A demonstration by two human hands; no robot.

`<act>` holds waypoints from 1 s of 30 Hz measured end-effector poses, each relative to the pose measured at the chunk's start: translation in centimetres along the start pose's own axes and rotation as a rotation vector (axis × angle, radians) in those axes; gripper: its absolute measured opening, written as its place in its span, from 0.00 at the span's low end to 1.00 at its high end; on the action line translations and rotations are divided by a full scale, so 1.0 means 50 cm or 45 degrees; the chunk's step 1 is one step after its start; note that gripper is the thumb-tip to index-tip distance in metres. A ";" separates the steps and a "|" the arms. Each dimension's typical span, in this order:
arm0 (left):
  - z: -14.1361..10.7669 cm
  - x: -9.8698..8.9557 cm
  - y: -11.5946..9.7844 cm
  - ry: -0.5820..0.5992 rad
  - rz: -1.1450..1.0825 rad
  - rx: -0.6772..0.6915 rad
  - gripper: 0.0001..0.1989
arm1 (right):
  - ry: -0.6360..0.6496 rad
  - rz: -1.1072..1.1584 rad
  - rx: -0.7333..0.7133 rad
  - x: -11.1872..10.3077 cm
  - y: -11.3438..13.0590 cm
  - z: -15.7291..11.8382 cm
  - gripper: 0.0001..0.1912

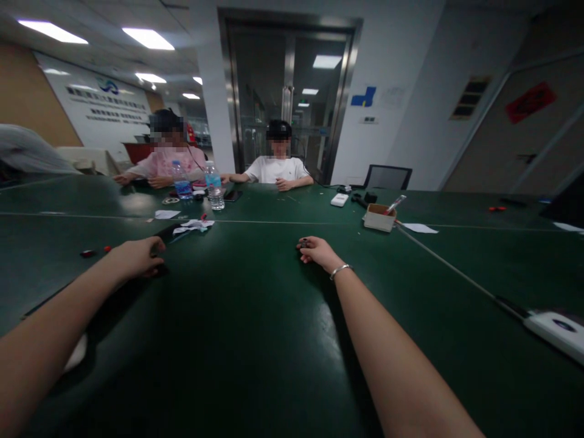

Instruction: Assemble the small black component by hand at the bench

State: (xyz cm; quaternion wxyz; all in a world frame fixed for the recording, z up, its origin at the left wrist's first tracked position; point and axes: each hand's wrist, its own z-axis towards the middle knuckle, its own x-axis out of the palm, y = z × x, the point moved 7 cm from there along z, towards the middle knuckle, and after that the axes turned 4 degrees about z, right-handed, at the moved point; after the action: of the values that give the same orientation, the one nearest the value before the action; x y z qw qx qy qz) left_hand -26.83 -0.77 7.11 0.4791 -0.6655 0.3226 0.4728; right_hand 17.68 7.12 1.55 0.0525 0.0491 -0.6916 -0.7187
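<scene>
Over the green table [255, 304], my left hand [142, 257] is at the left with its fingers loosely curved and apart, and nothing shows between them. Just beyond it are crumpled white papers [194, 226]. Near the middle of the table is my right hand [316, 252], its fingers closed together in a pinch. A small dark thing shows at the fingertips, too small to name. A silver bracelet [341, 271] circles that wrist.
Two people sit across the table, near water bottles [215, 188]. To the right are a small open box [379, 219] with a pen, a white paper [420, 229] and a white device [559, 331] on a cable. A red bit [107, 248] lies by my left forearm.
</scene>
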 end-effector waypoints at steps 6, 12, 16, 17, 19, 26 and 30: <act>0.008 -0.003 0.051 -0.002 0.233 0.051 0.04 | 0.056 -0.040 -0.006 0.069 -0.016 0.028 0.11; 0.007 -0.029 -0.046 -0.056 0.837 0.065 0.15 | 0.033 -0.303 -0.019 0.083 -0.021 0.069 0.11; -0.006 -0.003 -0.264 -0.179 0.655 0.378 0.21 | 0.063 -0.408 -0.050 0.102 -0.018 0.102 0.11; -0.004 0.015 -0.321 -0.188 0.554 0.464 0.20 | 0.074 -0.435 -0.071 0.108 -0.017 0.109 0.11; 0.008 0.056 -0.420 -0.255 0.304 0.625 0.20 | 0.076 -0.466 -0.127 0.117 -0.013 0.115 0.11; 0.097 0.258 -0.533 0.086 -0.828 0.614 0.10 | -0.073 -0.489 -0.237 0.104 -0.014 0.107 0.08; 0.098 0.301 -0.513 0.175 -1.287 0.621 0.06 | -0.097 -0.353 -0.182 0.097 -0.026 0.103 0.08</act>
State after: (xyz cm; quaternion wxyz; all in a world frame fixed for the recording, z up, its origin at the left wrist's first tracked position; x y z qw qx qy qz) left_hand -0.58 12.77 1.08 0.7636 -0.6366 0.0942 0.0520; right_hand 12.12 11.54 0.43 -0.0702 0.1129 -0.6266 -0.7679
